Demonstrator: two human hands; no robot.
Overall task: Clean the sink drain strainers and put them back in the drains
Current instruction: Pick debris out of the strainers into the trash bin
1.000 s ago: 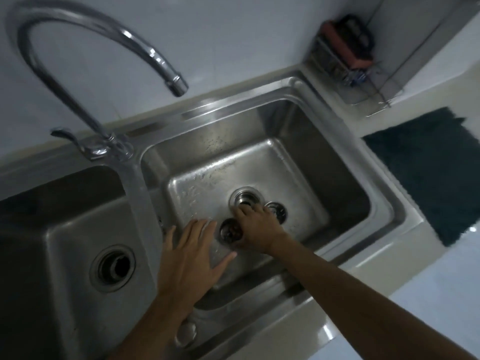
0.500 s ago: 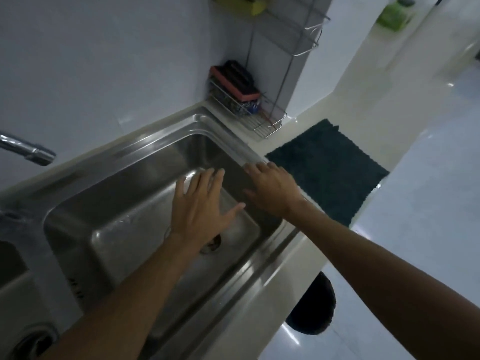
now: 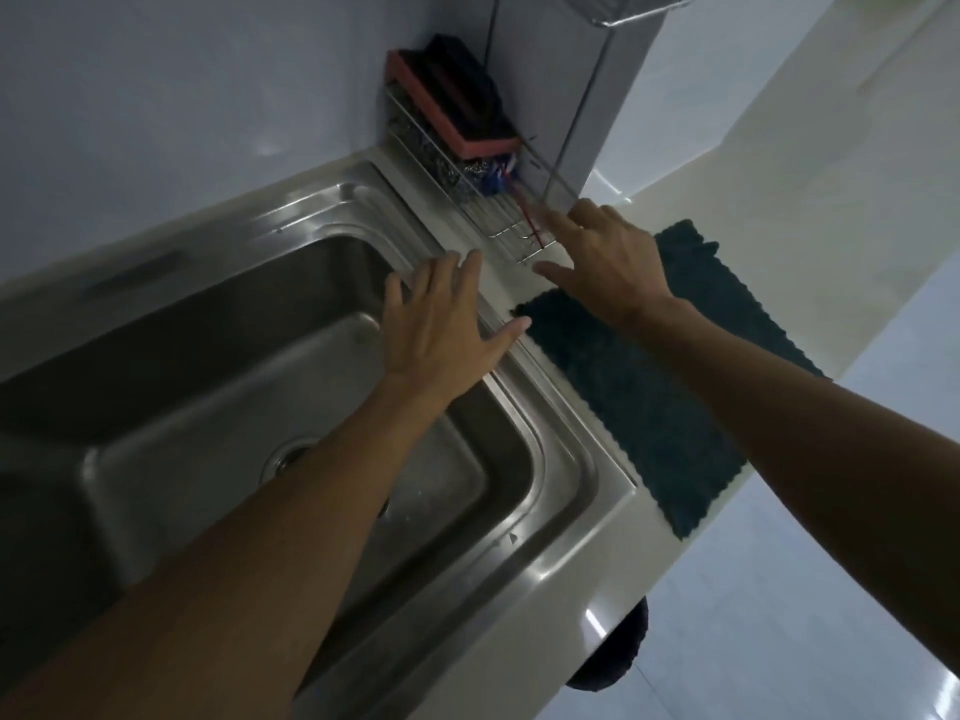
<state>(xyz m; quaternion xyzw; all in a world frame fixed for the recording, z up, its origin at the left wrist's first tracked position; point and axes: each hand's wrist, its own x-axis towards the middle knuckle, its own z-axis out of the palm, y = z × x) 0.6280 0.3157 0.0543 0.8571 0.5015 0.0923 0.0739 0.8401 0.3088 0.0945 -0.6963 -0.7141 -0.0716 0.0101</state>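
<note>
My right hand (image 3: 608,267), empty with fingers loosely spread, reaches over the front of the wire rack (image 3: 506,226), while my left hand (image 3: 447,324) hovers flat and open above the sink (image 3: 571,475) rim, holding nothing. I take this as fetching a scrubber, so I should clear the rack's wire lip and pinch the sponge (image 3: 452,101) by its long sides (the steel wool (image 3: 441,161) beneath could snag). The strainers are out of sight; only the drain (image 3: 288,454) ring shows beside my left forearm.
</note>
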